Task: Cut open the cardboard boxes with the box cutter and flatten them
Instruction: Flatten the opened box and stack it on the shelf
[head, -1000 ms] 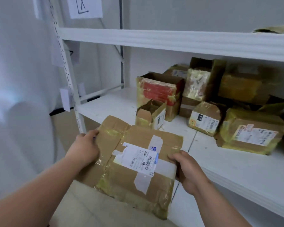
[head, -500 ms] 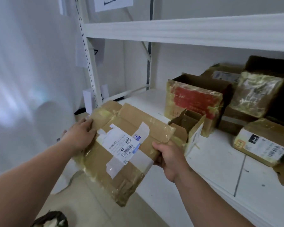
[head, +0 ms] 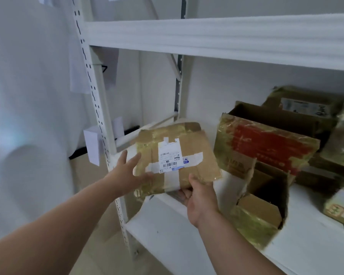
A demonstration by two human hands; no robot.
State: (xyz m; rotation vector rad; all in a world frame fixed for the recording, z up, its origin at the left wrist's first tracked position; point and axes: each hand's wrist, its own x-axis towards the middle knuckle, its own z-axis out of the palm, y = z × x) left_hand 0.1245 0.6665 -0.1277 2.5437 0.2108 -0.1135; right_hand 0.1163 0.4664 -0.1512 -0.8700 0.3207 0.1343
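A: Where's the flat brown cardboard parcel w/ white shipping label (head: 177,157)?

B: Held up over the left end of the white metal shelf (head: 167,233), near its front edge. Label side facing up, clear & white tape across it.

A: Hands?

B: Right hand (head: 200,197) gripping parcel's near right corner, thumb on top, fingers underneath. Left hand (head: 127,173) spread, fingers straight, pressed flat vs. the parcel's left side.

A: Other stuff?

B: Just right of parcel, open brown box w/ red print (head: 266,143), standing on the shelf. In front of that, small open cardboard carton w/ yellowish tape (head: 260,213), by the front edge. More taped boxes (head: 306,104) toward the back right, blurry. Box cutter – can't tell, not seen.
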